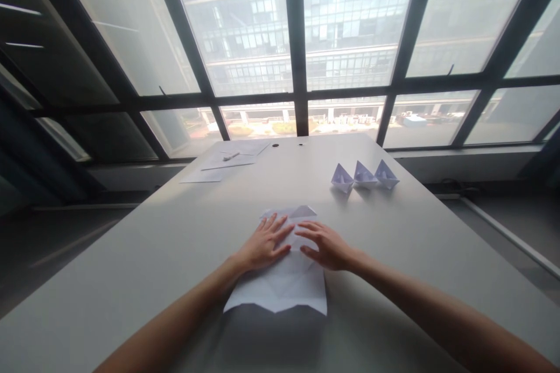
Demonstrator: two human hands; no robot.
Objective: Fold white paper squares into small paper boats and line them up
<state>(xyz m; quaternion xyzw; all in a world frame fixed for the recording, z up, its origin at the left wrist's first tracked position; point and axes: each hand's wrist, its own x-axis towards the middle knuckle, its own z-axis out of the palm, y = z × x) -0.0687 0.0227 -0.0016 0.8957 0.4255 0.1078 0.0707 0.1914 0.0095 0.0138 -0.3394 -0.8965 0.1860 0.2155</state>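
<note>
A partly folded sheet of white paper (284,285) lies on the grey table (131,268) in front of me. My left hand (265,243) rests flat on its left half, fingers spread and pointing away from me. My right hand (324,245) lies flat on the right half, fingers stretched toward the left hand, nearly touching it. A small folded flap sticks out at the sheet's far edge beyond my fingertips. Both hands press the paper down and grip nothing.
Three folded paper boats (364,176) stand in a row at the far right of the table. Loose white sheets (230,160) with a small white object on them lie at the far left. Large windows (297,41) stand behind the table.
</note>
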